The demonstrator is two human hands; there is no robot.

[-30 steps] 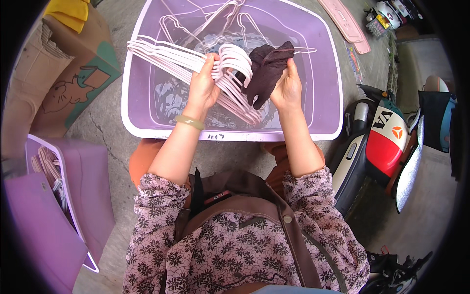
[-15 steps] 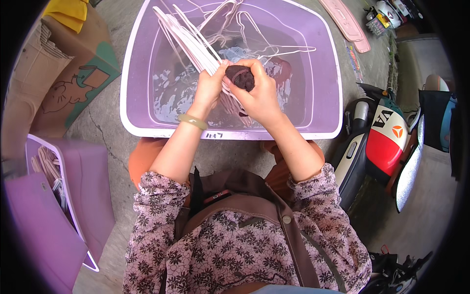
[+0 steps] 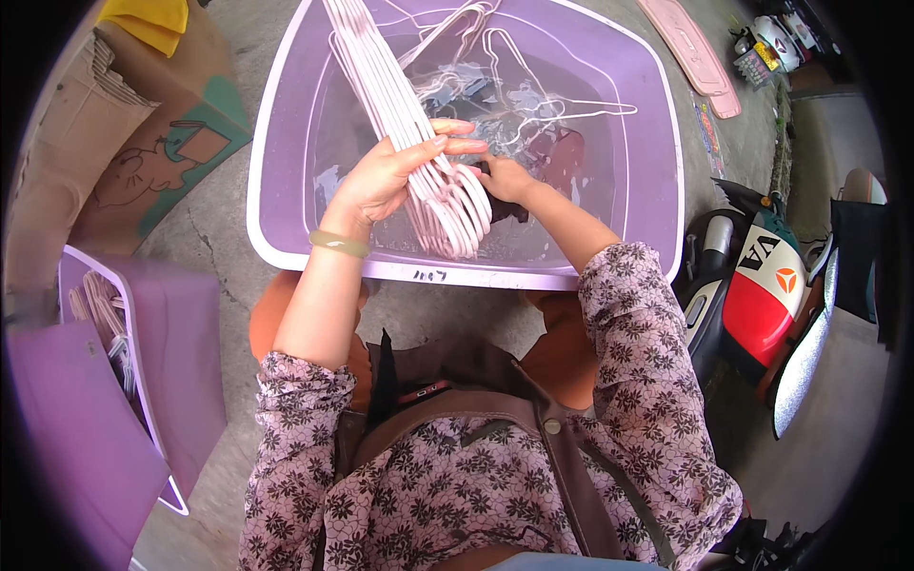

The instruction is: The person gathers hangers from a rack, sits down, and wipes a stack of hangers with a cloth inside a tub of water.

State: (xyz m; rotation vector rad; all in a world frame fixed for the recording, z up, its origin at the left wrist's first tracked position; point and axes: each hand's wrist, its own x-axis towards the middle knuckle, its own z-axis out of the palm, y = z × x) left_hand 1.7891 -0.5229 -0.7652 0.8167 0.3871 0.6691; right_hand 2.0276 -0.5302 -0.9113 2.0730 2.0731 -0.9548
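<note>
A bundle of pale pink wire hangers (image 3: 381, 81) slants over the purple tub (image 3: 657, 162), its hooks gathered near the front rim. My left hand (image 3: 390, 176), a pale bangle at the wrist, grips the bundle just above the hooks with its thumb across the front and fingers reaching past it. Behind the hooks, my right hand (image 3: 506, 181) is closed on a dark, wet-looking cloth (image 3: 509, 209), partly hidden by the hangers. Several loose hangers (image 3: 571, 109) lie in the water at the far side of the tub.
A purple bin (image 3: 176, 333) holding more hangers stands at the left, below a cardboard box (image 3: 157, 181) with a yellow cloth (image 3: 148, 27) on it. A red and white scooter (image 3: 762, 295) is at the right. A pink lid (image 3: 690, 52) lies at the far right.
The bundle has been raised and its hooks now show. My left hand has shifted along it with fingers extended. My right hand has lowered the bunched dark cloth behind the hooks.
</note>
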